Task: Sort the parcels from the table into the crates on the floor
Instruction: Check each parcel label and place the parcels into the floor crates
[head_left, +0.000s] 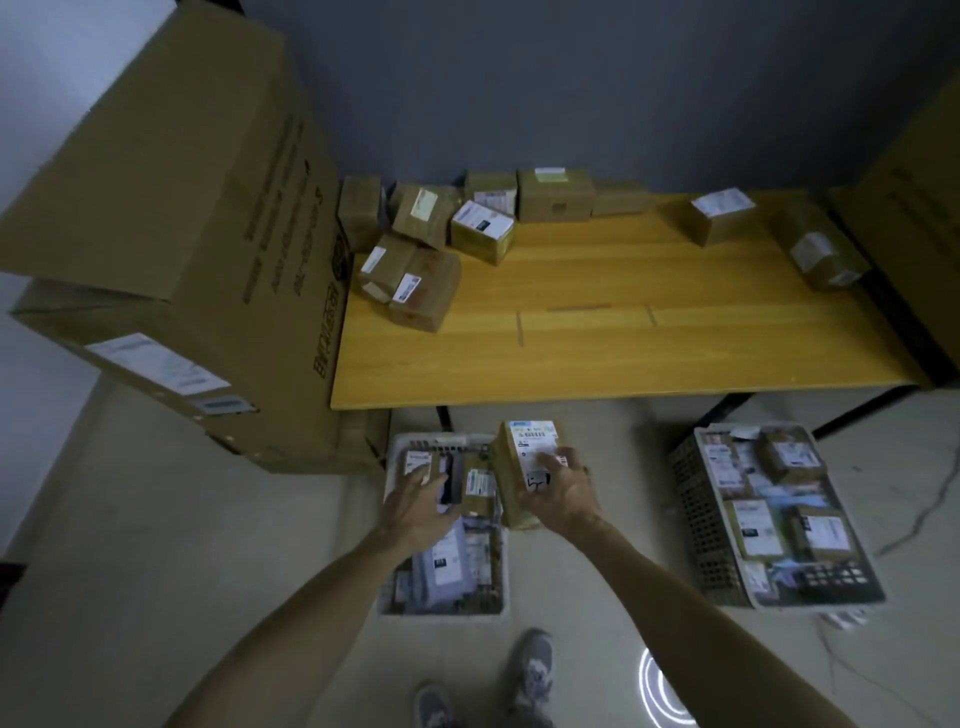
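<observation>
Seen from the head camera, the right hand (558, 493) grips a brown parcel (522, 457) with a white label. Its fingers are spread across the labelled face and curl round the near end. The parcel stands tilted over the right rim of the left crate (441, 609), a white one on the floor just in front of the table (649, 338). The left hand (418, 506) reaches over the same crate, fingers straight and slightly spread above the small packages packed inside; whether they touch anything I cannot tell. Well apart to the right, the right crate (693, 519), with perforated walls, is full of labelled packages. On the wooden table a cluster of cardboard parcels (426, 249) lies at the far left corner, and two more boxes (722, 215) sit at the far right. Large cartons (182, 234) are stacked left of the table. Two grey shoes (532, 670) stand on the pale floor at the near edge.
</observation>
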